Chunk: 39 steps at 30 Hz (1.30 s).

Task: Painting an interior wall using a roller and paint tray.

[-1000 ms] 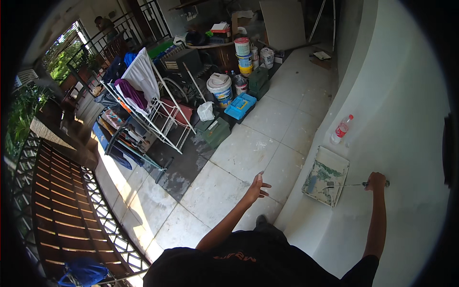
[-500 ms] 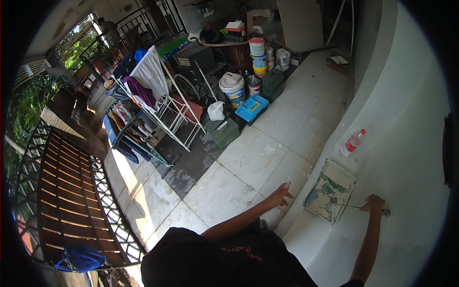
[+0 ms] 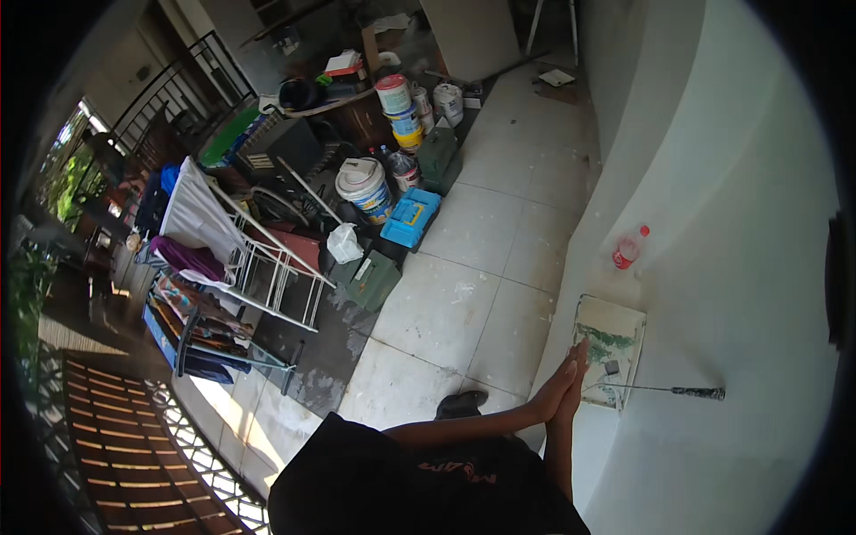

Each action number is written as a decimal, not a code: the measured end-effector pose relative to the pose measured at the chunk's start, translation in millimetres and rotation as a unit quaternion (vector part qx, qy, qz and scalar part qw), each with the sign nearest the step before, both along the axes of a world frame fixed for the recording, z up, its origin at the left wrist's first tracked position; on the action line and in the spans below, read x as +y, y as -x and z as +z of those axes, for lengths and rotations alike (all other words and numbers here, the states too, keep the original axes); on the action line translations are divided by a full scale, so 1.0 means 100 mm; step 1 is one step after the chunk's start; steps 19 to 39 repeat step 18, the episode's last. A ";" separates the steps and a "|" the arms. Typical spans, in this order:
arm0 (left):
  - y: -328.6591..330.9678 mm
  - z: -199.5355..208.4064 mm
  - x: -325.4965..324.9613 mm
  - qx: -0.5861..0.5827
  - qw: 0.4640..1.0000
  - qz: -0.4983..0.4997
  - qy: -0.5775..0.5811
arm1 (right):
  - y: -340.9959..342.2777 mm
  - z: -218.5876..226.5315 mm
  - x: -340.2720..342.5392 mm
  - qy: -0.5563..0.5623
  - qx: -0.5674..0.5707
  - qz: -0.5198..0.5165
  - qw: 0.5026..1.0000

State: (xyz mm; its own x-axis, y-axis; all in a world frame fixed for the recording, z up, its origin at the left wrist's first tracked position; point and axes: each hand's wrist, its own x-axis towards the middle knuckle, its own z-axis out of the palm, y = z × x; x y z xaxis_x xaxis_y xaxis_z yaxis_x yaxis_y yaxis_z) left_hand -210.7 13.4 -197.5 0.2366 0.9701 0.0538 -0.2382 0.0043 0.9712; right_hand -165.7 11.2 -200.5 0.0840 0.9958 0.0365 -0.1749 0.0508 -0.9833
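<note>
My left hand (image 3: 555, 393) and my right hand (image 3: 576, 378) are pressed palm to palm, fingers stretched out flat, with nothing visible held between them. They hover at the left side of a paint tray (image 3: 615, 308), partly covering its near left edge. Pale paint with a green patch coats the inside of the tray. Across the tray lies a paint roller (image 3: 642, 387) on a thin metal rod; its dark, paint-spotted handle sticks out past the right rim, untouched. A plastic bottle (image 3: 630, 249) with a red cap and red label stands just beyond the tray on the pale ledge.
A curved pale wall (image 3: 758, 267) rises on the right. Across the tiled floor (image 3: 473, 232) stand a blue toolbox (image 3: 411, 218), green cases (image 3: 372, 280), several paint buckets (image 3: 364, 189) and a white folding rack (image 3: 267, 267) with clothes. A slatted bench (image 3: 116, 437) is at lower left.
My right hand has let go of the roller handle and moved left to meet my left hand, which has moved right and closer to the tray. The view has turned.
</note>
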 end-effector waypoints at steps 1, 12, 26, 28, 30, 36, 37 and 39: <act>0.00 0.04 0.07 -0.007 1.000 0.000 0.004 | 0.05 0.06 -0.03 0.013 -0.007 -0.045 0.999; -0.12 0.36 -0.18 -0.089 0.928 -0.353 0.081 | -0.38 0.42 -0.04 -0.004 -0.042 -0.242 0.969; -0.24 0.57 -0.19 -0.053 0.915 -0.394 0.069 | 0.05 0.62 -0.85 0.136 -0.019 -0.292 0.947; -0.24 0.57 -0.19 -0.053 0.915 -0.394 0.069 | 0.05 0.62 -0.85 0.136 -0.019 -0.292 0.947; -0.24 0.57 -0.19 -0.053 0.915 -0.394 0.069 | 0.05 0.62 -0.85 0.136 -0.019 -0.292 0.947; -0.24 0.57 -0.19 -0.053 0.915 -0.394 0.069 | 0.05 0.62 -0.85 0.136 -0.019 -0.292 0.947; -0.24 0.57 -0.19 -0.053 0.915 -0.394 0.069 | 0.05 0.62 -0.85 0.136 -0.019 -0.292 0.947; -0.24 0.57 -0.19 -0.053 0.915 -0.394 0.069 | 0.05 0.62 -0.85 0.136 -0.019 -0.292 0.947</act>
